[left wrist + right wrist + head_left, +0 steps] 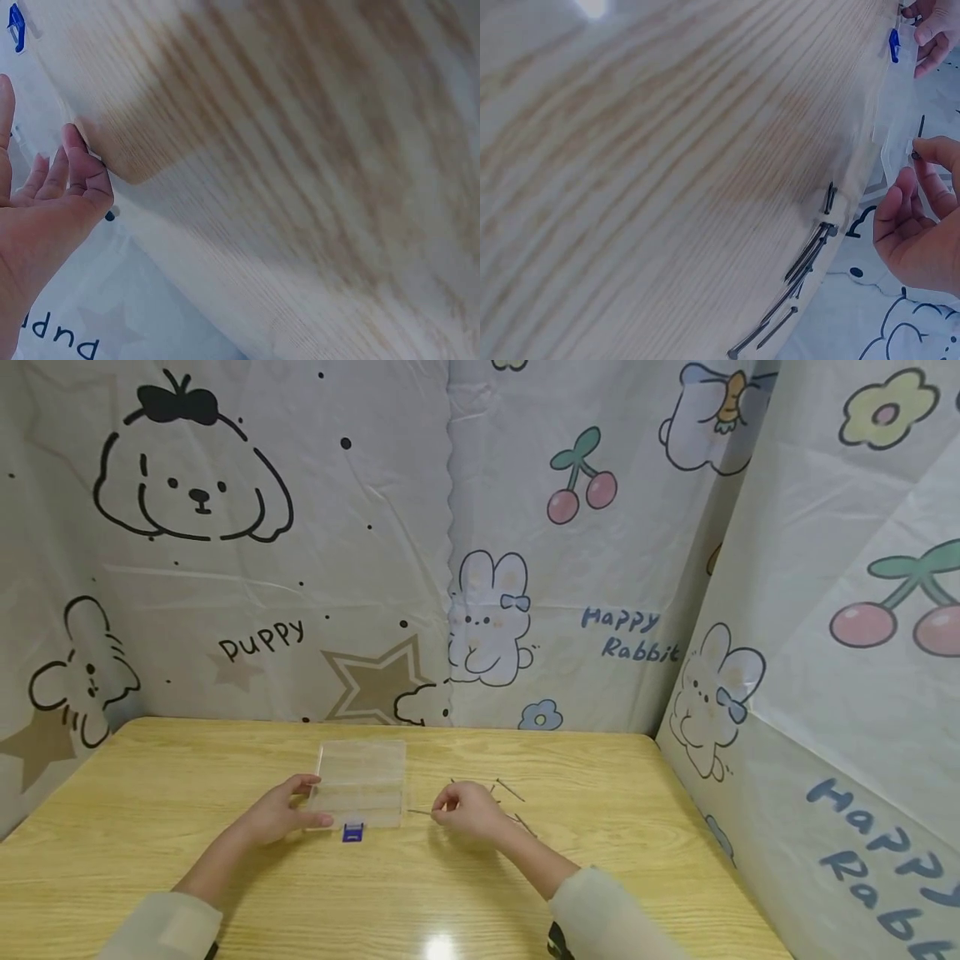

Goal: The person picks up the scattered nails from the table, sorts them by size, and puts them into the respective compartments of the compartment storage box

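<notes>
A clear plastic box (362, 767) with a blue latch (352, 833) at its front lies on the wooden table. My left hand (279, 812) holds the box by its left side, thumb at the front corner and fingers farther back along the edge. Just right of the box, my right hand (471, 810) pinches a thin metal nail (420, 812) between thumb and fingertip, its length pointing left toward the box. In the right wrist view the head of that nail shows at the fingertips. Several loose nails (810, 255) lie on the table beside the right hand, partly hidden behind it in the head view.
The wood-grain table (390, 902) runs back to a patterned cloth (360, 568) hanging behind it. Another cloth side (810, 718) stands along the right edge. Light reflects off the table near the front.
</notes>
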Available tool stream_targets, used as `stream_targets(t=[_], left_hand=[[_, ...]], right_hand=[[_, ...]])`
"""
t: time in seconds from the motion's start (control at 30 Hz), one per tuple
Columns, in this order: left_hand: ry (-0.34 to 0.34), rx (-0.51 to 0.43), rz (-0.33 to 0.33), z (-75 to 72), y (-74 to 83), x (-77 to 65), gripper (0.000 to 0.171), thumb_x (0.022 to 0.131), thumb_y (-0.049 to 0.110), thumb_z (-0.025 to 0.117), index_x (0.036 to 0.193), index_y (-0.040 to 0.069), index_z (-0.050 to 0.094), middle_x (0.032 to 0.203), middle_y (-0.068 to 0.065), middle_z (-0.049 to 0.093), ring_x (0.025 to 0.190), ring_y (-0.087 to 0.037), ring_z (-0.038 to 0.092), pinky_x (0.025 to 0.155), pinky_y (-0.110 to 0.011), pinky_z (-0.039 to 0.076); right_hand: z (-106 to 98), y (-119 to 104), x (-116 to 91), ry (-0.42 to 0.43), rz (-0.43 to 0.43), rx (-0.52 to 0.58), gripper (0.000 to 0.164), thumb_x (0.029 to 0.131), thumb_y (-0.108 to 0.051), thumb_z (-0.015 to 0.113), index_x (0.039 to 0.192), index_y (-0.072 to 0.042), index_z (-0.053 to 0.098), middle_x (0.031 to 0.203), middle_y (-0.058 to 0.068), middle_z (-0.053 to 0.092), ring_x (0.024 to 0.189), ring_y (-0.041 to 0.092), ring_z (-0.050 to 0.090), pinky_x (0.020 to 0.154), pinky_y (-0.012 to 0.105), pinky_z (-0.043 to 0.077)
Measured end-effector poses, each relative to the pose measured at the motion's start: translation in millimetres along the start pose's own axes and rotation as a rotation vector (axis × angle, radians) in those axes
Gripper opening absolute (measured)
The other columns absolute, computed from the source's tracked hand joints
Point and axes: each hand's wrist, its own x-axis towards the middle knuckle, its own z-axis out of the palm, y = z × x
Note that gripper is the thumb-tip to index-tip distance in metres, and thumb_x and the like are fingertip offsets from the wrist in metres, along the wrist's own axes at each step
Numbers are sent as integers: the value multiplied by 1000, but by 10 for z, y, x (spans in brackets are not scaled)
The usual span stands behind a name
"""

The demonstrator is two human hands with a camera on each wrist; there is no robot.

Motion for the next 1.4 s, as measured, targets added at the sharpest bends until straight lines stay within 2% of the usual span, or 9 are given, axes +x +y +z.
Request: stream_targets(t=[0.3,0.7,1.1,1.4], left_hand=[[12,-16,-4,22,-39,0,81,81,37,72,138,-6,33,135,-38,37,124,-55,36,97,-61,37],[15,-8,-4,31,-17,8,82,80,38,72,137,-6,32,135,-37,38,123,-55,37,96,-60,40],[24,-11,-27,24,13,-14,81,80,34,73,137,-6,32,135,-38,37,124,-54,37,98,-60,38],[24,-35,-24,36,-8,-9,82,80,35,74,137,-6,33,136,-37,38,126,-54,35,98,-61,37]], right_hand=[[113,-175,125,-2,-18,31,6,85,-16,66,81,-12,69,67,-7,50,58,6,42,51,19,35],[251,-366,274,-17,-48,-20,7,83,-16,68,80,-10,70,63,-9,48,54,3,39,50,16,32],[451,-535,424,1,-77,-61,6,83,-16,68,80,-11,69,65,-8,50,57,2,41,51,15,34],[585,-619,501,-13,-40,-9,7,84,-16,66,80,-11,69,65,-9,51,56,3,41,49,16,33]])
